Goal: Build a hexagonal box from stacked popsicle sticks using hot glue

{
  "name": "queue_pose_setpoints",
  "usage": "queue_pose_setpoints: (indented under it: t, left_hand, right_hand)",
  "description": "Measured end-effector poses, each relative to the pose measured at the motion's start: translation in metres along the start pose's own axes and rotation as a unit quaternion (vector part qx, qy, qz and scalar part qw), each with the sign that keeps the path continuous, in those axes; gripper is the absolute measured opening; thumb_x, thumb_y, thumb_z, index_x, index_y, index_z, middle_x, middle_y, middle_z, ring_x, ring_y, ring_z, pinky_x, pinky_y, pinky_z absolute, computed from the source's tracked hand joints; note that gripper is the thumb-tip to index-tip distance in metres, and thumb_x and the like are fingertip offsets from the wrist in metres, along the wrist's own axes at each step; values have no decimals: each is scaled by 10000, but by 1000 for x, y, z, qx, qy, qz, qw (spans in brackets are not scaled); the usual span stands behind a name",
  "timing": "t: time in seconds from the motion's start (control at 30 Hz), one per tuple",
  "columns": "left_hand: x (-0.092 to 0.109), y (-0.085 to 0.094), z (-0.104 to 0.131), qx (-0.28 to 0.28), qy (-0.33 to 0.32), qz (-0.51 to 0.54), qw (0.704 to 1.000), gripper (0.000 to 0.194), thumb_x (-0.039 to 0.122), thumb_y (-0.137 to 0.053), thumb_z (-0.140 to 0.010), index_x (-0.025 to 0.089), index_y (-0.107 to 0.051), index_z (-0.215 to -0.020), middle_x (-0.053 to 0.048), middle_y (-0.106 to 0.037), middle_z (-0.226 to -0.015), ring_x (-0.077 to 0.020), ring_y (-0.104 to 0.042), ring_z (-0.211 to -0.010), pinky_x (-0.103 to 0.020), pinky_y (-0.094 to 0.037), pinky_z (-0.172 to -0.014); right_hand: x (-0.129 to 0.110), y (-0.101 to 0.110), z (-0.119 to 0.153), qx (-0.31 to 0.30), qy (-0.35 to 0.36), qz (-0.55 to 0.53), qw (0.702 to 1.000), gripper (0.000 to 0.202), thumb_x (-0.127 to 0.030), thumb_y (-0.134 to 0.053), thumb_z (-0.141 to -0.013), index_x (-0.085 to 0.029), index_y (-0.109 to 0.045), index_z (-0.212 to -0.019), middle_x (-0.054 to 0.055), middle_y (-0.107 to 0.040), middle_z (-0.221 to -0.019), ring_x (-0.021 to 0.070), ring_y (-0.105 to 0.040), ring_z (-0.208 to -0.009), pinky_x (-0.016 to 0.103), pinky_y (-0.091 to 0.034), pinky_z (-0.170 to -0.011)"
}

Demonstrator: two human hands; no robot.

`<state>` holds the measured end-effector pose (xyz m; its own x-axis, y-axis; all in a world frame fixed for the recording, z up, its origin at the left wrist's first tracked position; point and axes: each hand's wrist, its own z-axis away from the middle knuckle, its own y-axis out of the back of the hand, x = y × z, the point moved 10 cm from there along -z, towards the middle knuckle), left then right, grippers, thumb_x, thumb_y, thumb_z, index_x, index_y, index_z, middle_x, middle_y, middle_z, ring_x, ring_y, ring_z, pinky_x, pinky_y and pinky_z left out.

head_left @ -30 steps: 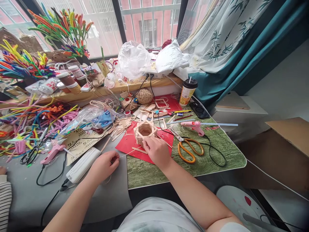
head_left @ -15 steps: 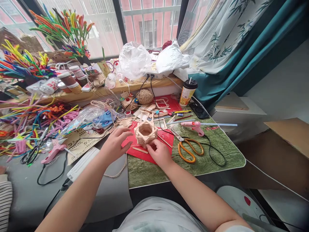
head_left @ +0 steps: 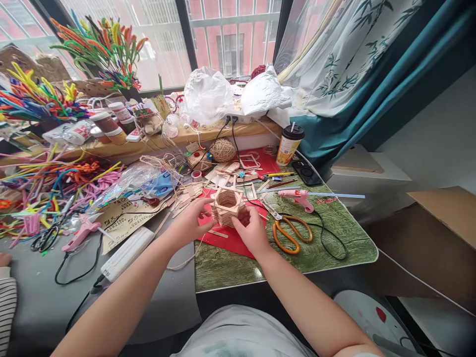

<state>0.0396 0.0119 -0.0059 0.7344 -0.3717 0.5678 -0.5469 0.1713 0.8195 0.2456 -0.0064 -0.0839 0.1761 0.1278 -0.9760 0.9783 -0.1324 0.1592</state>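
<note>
A star-edged hexagonal cup built from stacked wooden craft sticks [head_left: 225,218] stands upright between my hands, its open top facing me. My right hand [head_left: 252,229] grips its right side, thumb on the near wall and fingers curled behind. From the left, my left hand [head_left: 192,221] holds its side with fingers and thumb bent round the wall. Under the cup lies a red sheet [head_left: 238,244], with a loose craft stick [head_left: 218,233] on it just in front. Whether the cup rests on the sheet or is slightly raised, I cannot tell.
Orange-handled scissors [head_left: 292,233] and a pink glue gun [head_left: 299,198] lie to the right. A lidded drink cup [head_left: 288,146] stands behind them. At left are another pink glue gun [head_left: 82,233], a white power bank-like box [head_left: 127,254] and piled pipe cleaners [head_left: 74,188]. Another person's striped sleeve [head_left: 7,307] shows at far left.
My left hand has moved right, from beside the stick cup onto its left side. The right hand has shifted from the cup's near bottom up to its right side.
</note>
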Motion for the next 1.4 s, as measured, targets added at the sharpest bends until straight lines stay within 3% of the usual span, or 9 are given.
queue_pose_setpoints:
  t: [0.23,0.43,0.57,0.7,0.9,1.03,1.1,1.27,1.4]
  left_hand:
    - [2,-7,17,39,20,95,995,580,384,-698,-947,296,-509,-1488,-120,-624,-1430,-244,-692,-1195,-429,-602,-1018]
    - [6,-5,26,46,38,81,995,501,370,-664,-974,292,-531,-1451,-66,-707,-1234,-188,-718,-1039,-338,-592,-896]
    - [-12,-2,28,52,35,-19,998,408,381,-606,-997,267,-588,-1388,-58,-732,-1206,-175,-722,-954,-305,-559,-799]
    - [-42,6,30,32,36,-69,996,236,418,-598,-992,251,-734,-1088,-17,-765,-940,-166,-680,-787,-288,-496,-704]
    - [-62,57,45,68,35,-133,988,281,446,-558,-1023,259,-759,-965,-12,-751,-864,-171,-642,-766,-317,-469,-778]
    - [-64,117,66,210,30,-228,950,307,484,-562,-1039,245,-752,-1004,-9,-744,-892,-189,-667,-883,-350,-486,-977]
    - [-71,141,74,243,59,-280,927,343,494,-526,-1064,231,-744,-1094,-7,-709,-913,-182,-644,-936,-332,-488,-997]
    - [-108,190,88,297,178,-303,888,459,583,-507,-1057,199,-728,-1175,5,-684,-953,-140,-600,-926,-264,-485,-914]
    - [-128,204,94,331,227,-271,875,625,512,-178,-1137,85,-576,-1361,-14,-655,-867,-102,-580,-695,-223,-477,-669]
  right_hand:
    - [1,-4,4,-1,-8,-32,999,301,-396,-778,-869,-257,-574,-1042,17,-703,-892,197,-671,-749,345,-581,-694]
    - [1,-1,2,-7,-6,-38,999,275,-395,-749,-880,-262,-562,-1032,16,-688,-891,200,-665,-758,348,-581,-691]
    - [3,2,1,-8,-13,-29,999,280,-406,-759,-872,-264,-568,-1018,16,-683,-874,205,-659,-738,359,-580,-683]
    - [5,4,1,-6,-18,-21,1000,298,-439,-770,-864,-260,-580,-1007,17,-668,-857,202,-633,-711,359,-563,-660]
    - [5,4,1,-4,-24,-20,999,285,-430,-768,-861,-263,-580,-995,13,-675,-851,197,-616,-686,355,-541,-643]
    - [3,5,2,-4,-30,-17,999,272,-414,-764,-863,-258,-591,-1003,7,-685,-849,192,-618,-680,351,-530,-648]
    - [2,6,2,-4,-32,-14,999,266,-405,-763,-860,-256,-593,-1000,5,-686,-844,191,-617,-675,349,-525,-643]
    - [1,6,2,-4,-33,-12,999,263,-382,-767,-847,-250,-605,-1007,10,-690,-860,194,-626,-692,354,-533,-665]
    - [3,6,2,-4,-36,-12,999,278,-396,-771,-847,-246,-609,-1015,5,-687,-852,187,-616,-686,344,-527,-661]
